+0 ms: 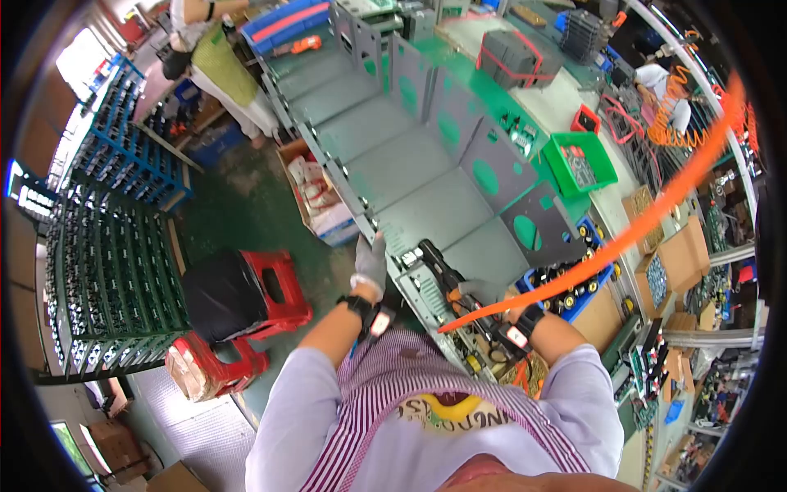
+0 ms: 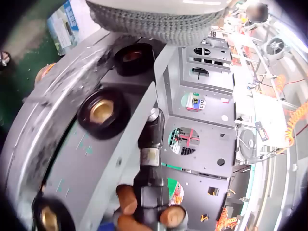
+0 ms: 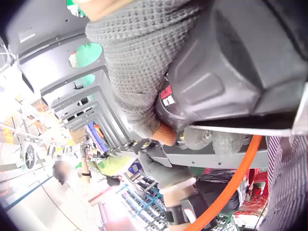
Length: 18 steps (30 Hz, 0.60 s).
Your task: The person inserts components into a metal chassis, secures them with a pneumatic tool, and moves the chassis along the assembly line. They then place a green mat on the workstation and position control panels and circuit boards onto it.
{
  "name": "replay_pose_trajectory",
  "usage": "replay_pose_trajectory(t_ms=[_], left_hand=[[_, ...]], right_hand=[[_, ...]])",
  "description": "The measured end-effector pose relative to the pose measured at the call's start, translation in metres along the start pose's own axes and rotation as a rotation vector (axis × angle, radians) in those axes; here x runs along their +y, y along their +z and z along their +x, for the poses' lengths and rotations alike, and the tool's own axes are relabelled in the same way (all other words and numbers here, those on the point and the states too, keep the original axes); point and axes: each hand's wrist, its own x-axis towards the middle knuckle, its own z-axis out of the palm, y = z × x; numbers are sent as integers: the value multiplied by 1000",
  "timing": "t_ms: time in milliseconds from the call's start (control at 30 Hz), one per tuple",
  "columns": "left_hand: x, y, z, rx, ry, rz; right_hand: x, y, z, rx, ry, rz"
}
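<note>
My gloved right hand [image 1: 484, 291] grips a long black power wrench [image 1: 436, 261], its fingers curled round the body. In the left wrist view the wrench's narrow head, with a silver tip, lies inside a grey metal chassis [image 2: 192, 159]. At the chassis's near side rail is my gloved left hand [image 1: 371, 264]. Seen from the right wrist, its fingertips are right at small black parts on the rail, and I cannot tell whether they pinch one. Black round feet [image 2: 102, 111] with brass centres stand along that rail below the left glove.
An orange hose [image 1: 607, 246] crosses before my right arm. Beyond the chassis are a green bin [image 1: 578, 164] and a blue tray [image 1: 566, 299] of black-and-brass parts. Red stools [image 1: 279, 287] and a cardboard box [image 1: 316, 193] stand on the left. Another person [image 1: 225, 66] works at the far end.
</note>
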Motion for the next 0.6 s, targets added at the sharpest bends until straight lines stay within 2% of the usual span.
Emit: replay_pose_trajectory(t_ms=[33,67,133,233,267,367,600], left_hand=[[-2,4,8,5,2,77],[10,4,6,26,-1,243],[11,2,3,-16,-54,266],[18,5,1,33,-39,226],[12,7,3,36,-132,361],[1,7,5,35,-29,366],[6,8,2,33,-101,426]], right_hand=[[-11,11,0,-3,78,15],[-19,18,-1,3,78,15],[-24,32,-7,14,111,17],[-25,34,-3,32,146,56],[-26,37,-4,35,161,67],[-31,42,-6,40,193,83],[-27,32,0,-12,197,105]])
